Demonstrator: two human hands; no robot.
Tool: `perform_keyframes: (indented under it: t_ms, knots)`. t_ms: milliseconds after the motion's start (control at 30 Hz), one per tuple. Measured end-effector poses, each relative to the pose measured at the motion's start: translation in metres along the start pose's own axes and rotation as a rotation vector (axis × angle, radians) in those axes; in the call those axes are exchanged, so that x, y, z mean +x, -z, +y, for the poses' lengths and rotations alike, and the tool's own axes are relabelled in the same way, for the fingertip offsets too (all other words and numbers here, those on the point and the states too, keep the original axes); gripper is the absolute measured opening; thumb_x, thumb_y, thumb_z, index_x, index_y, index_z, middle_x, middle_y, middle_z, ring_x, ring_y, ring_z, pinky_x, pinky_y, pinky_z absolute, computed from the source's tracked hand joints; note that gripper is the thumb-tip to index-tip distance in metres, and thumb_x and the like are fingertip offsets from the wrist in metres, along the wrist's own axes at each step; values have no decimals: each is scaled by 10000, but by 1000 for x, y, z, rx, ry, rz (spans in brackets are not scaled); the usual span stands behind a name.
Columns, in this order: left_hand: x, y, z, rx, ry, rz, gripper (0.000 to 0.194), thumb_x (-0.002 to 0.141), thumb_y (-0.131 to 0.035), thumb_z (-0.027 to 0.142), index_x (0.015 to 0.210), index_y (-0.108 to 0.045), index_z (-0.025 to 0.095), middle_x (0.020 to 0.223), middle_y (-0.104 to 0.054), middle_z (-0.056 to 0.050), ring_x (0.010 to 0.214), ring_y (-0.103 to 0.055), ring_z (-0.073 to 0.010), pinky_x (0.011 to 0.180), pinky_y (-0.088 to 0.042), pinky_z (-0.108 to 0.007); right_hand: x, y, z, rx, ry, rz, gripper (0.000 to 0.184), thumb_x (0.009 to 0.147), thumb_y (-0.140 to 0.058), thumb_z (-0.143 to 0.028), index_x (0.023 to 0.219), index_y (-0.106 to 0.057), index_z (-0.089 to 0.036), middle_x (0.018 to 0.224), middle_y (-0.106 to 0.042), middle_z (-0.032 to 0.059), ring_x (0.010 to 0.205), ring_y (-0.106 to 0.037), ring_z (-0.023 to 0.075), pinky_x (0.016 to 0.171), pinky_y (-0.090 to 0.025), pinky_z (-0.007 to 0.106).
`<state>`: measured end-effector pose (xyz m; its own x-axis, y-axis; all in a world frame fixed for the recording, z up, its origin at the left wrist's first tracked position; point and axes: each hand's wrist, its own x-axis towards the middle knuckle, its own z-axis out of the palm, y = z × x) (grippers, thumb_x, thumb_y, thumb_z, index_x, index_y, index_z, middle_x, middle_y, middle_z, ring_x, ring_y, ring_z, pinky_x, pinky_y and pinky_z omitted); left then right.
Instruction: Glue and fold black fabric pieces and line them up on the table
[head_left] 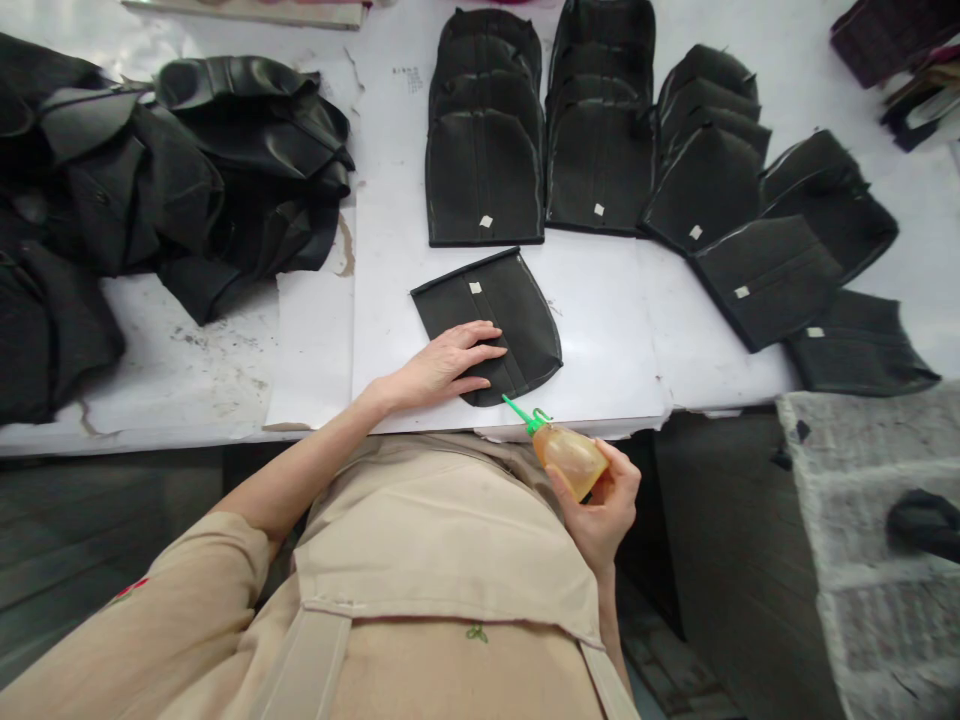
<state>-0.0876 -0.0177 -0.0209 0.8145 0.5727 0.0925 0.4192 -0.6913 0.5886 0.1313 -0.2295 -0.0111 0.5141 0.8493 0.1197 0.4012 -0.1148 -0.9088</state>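
Note:
A black sewn leather-like piece (529, 320) with a rounded end and a small white tag lies tilted on the white table sheet. My left hand (450, 370) rests flat on it, fingers stretched out and apart. In my right hand (606, 510) is a squeeze bottle (574, 458) of amber liquid with a green pointed nozzle. The nozzle's tip is at the piece's lower rounded edge; whether it touches I cannot tell. My right fingers wrap around the bottle's base.
Overlapping rows of similar black pieces (486, 180) lie beyond, continuing to the right (769, 275). A heap of loose black material (187, 170) covers the left of the table (315, 340). A grey fabric-covered surface (847, 450) stands at right, near the table's front edge.

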Motion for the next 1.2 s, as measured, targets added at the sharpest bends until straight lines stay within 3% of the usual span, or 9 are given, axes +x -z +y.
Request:
perform_keyframes:
  t_ms: [100,267,600,967,1200]
  knots:
    - [-3,2,-6,-25,-21,7,434,954,-623,312,1374,-575,217,1498,-494,-144,1449,-400,-300,1181,-370,-535,-1,0,-1,-6,4,-18,646,719,-870,-321,1270,-547,-225,1168,-626,84,1065,-651,257,908,-582,438]
    - [-3,-11,-2,13,26,71,426,951,-625,305,1366,-583,221,1481,-513,-148,1436,-419,-309,1159,-388,-560,-4,-3,-3,-3,1,-60,645,716,-874,-328,1265,-550,-234,1171,-625,82,1070,-648,251,903,-584,427]
    - [0,-16,4,81,72,90,441,948,-632,327,1372,-578,217,1487,-511,-143,1427,-429,-306,1156,-388,-527,-3,-5,-6,49,-3,-94,646,707,-881,-311,1261,-555,-242,1167,-633,73,1060,-653,249,895,-587,416]
    - [2,-14,6,100,73,70,387,979,-573,286,1355,-593,198,1475,-523,-156,1419,-443,-291,1162,-399,-532,5,-18,-5,13,-11,-20,626,719,-861,-366,1245,-557,-215,1152,-634,82,1058,-658,252,874,-598,416]
    - [3,-15,9,134,94,80,389,982,-564,318,1351,-603,198,1467,-532,-144,1401,-452,-289,1148,-402,-503,1,-4,-7,50,-91,-69,633,701,-873,-357,1242,-572,-223,1178,-628,82,1065,-650,251,879,-587,403]
